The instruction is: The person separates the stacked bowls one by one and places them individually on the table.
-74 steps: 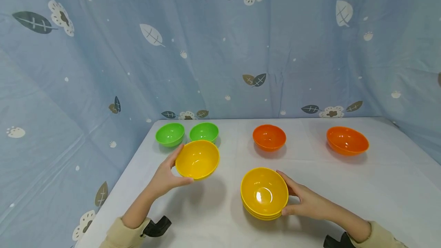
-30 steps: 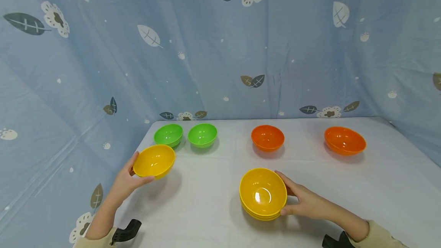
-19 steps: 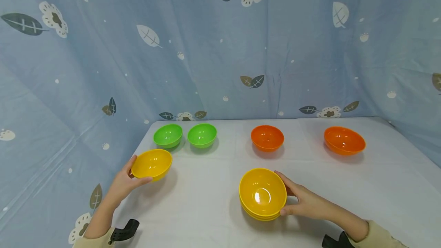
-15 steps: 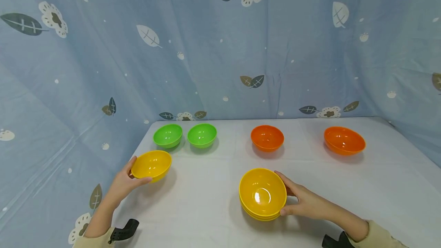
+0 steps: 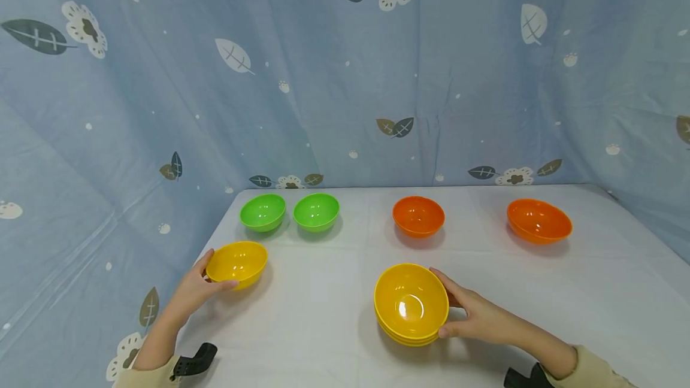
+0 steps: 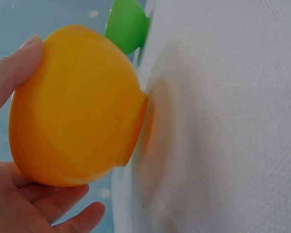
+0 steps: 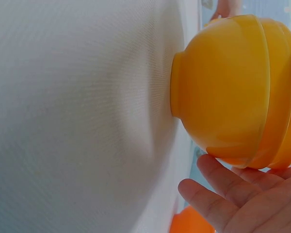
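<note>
My left hand holds a single yellow bowl by its side, thumb on the near rim and fingers behind. In the left wrist view this yellow bowl is tilted, its foot very close to the white cloth; whether an edge touches is unclear. My right hand grips a stack of yellow bowls from the right, thumb at the front and fingers at the back. Several nested rims show in the right wrist view, where the stacked bowls have their foot at or just above the cloth.
Two green bowls stand side by side at the back left, behind the single yellow bowl. Farther right are an orange bowl and another orange bowl. A blue patterned curtain borders the white table at the back and left.
My left hand has carried the yellow bowl leftward from in front of the green bowls, then lowered it toward the table. My right hand and the stack have stayed in place.
</note>
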`<state>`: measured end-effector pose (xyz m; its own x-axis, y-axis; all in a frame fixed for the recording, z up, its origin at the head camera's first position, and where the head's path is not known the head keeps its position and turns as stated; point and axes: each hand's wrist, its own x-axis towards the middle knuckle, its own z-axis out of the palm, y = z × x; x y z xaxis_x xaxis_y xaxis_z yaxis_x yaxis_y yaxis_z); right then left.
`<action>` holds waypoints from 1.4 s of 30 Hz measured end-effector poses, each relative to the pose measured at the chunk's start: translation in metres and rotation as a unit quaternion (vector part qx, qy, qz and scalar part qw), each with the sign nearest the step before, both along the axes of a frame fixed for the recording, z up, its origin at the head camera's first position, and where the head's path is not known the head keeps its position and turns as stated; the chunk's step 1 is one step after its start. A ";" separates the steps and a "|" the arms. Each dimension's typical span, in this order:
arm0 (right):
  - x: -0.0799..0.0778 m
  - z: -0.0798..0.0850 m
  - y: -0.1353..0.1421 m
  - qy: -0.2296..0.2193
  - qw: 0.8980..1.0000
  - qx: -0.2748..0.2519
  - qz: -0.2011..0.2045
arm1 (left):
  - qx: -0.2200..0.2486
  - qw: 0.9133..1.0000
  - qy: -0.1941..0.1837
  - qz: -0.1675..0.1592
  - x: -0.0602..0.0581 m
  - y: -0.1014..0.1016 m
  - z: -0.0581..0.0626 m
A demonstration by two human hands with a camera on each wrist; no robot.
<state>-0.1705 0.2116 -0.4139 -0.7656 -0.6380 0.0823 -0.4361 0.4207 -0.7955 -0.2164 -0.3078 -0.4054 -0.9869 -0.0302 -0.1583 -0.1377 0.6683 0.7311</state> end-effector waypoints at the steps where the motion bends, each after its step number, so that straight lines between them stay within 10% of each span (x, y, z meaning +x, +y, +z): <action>1: 0.000 0.000 0.000 -0.001 1.000 0.000 0.000 | 0.001 1.000 -0.003 -0.001 0.000 0.000 0.000; 30: 0.002 0.001 0.000 0.006 1.000 0.008 -0.007 | -0.023 0.996 -0.041 -0.078 0.006 -0.010 0.001; 42: 0.002 0.001 0.000 0.003 1.000 0.007 -0.006 | -0.015 0.999 -0.027 -0.037 0.003 -0.001 0.011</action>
